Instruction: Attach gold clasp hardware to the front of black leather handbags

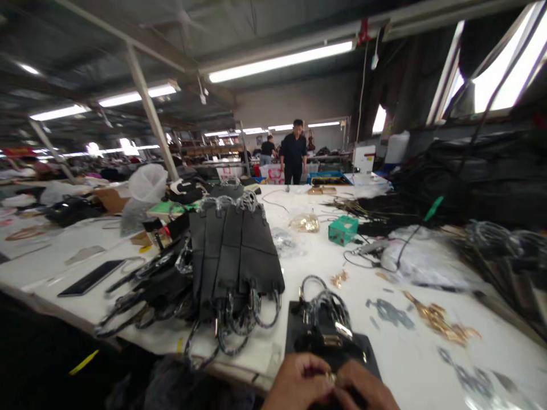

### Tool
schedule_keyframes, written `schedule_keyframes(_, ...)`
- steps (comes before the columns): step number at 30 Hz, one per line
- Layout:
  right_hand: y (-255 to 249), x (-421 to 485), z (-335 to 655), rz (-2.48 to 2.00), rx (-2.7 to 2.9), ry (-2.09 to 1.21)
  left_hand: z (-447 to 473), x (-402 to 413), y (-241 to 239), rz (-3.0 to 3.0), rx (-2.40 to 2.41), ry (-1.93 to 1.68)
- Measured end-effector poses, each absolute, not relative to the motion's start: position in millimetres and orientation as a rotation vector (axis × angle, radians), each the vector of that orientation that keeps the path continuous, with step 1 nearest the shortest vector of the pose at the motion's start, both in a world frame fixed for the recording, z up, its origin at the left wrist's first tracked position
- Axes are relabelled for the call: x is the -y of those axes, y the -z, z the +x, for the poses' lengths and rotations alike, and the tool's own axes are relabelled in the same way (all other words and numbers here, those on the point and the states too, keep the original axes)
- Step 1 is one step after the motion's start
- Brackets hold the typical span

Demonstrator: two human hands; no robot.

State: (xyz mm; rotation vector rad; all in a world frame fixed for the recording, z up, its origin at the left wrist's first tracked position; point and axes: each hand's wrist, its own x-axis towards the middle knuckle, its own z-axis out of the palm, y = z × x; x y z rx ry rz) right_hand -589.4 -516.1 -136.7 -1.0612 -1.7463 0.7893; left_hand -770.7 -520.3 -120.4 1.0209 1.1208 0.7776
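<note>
Both my hands meet at the bottom edge of the view, over the near end of a black bag piece point(329, 341) with gold hardware and wrapped ring handles. My left hand point(297, 380) has its fingers curled in a pinch on a small gold fitting point(331, 376). My right hand point(367, 390) is closed against the same spot, fingers pressed to the left hand's. A row of black leather panels point(235, 250) with plastic-wrapped metal handles lies just left of the bag piece on the white table point(410, 353).
Loose gold metal parts point(440, 322) lie to the right, a green box point(342, 229) and cables further back. Black material is piled at far right point(478, 176). A phone-like black slab point(90, 278) lies at left. Two people point(294, 151) stand beyond the table's far end.
</note>
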Motion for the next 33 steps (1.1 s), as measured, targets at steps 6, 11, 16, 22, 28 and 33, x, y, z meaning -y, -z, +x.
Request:
schedule_keyframes(6,123.2,537.3,-575.4,-1.227,1.588,-1.077,-764.8,517.8,124.4,0.952,-1.082,-0.826)
schedule_keyframes(11,115.5,529.8,-572.7,-1.295,1.516,-1.227,-765.0,518.0,125.3,1.006,-1.105,-0.83)
schedule_keyframes(16,108.5,527.4,-576.4,-1.29,1.621,-1.169,-764.9,520.5,131.0,1.073,-1.145,-0.866)
schedule_keyframes(22,115.1,533.0,-585.7,-1.281,1.723,-0.899,-762.6,522.4,132.8,1.159,-1.16,-0.908)
schedule_keyframes(28,122.0,537.4,-595.6,-1.359,1.604,-0.836,-758.9,525.4,136.4,1.244,-1.166,-0.969)
schedule_keyframes(33,119.3,537.7,-590.4,-1.332,1.422,-1.074,-759.6,525.4,132.2,1.169,-1.129,-0.954)
